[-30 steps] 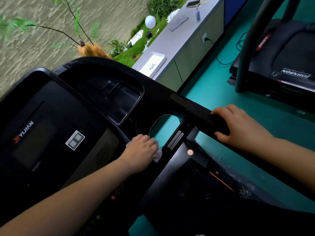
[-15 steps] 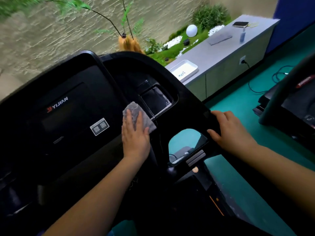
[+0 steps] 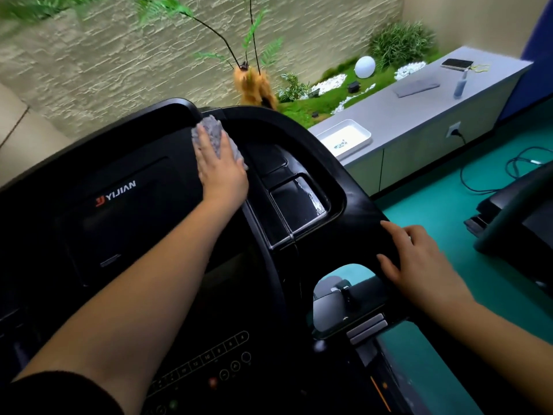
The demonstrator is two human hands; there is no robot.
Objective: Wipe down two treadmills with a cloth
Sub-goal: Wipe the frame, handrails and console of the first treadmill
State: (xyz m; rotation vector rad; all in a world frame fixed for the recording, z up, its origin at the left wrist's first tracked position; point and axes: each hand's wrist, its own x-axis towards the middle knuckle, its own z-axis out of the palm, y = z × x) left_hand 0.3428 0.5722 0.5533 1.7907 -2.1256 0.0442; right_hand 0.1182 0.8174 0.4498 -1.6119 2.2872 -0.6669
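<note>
The left hand (image 3: 221, 172) lies flat, fingers straight and close together, pressing the grey cloth (image 3: 213, 128) against the upper edge of the near console (image 3: 128, 211), just right of the dark display panel (image 3: 119, 232). The right hand (image 3: 419, 262) rests with fingers spread on the console's right rim and holds nothing; it appears to serve as a brace. The step in hand is judged to be wiping the console top. Apply even palm pressure so that the whole cloth contacts the surface, and work in overlapping passes from the upper edge downward. Part of the cloth protrudes beyond the fingertips and to the right; gather it under the palm so that it does not bunch at the ridge beside the storage recess (image 3: 296, 202). Use light pressure over the button rows (image 3: 209, 363) low on the console. The 2nd treadmill (image 3: 520, 223) stands apart at the right; whether it has been wiped cannot be told.
</note>
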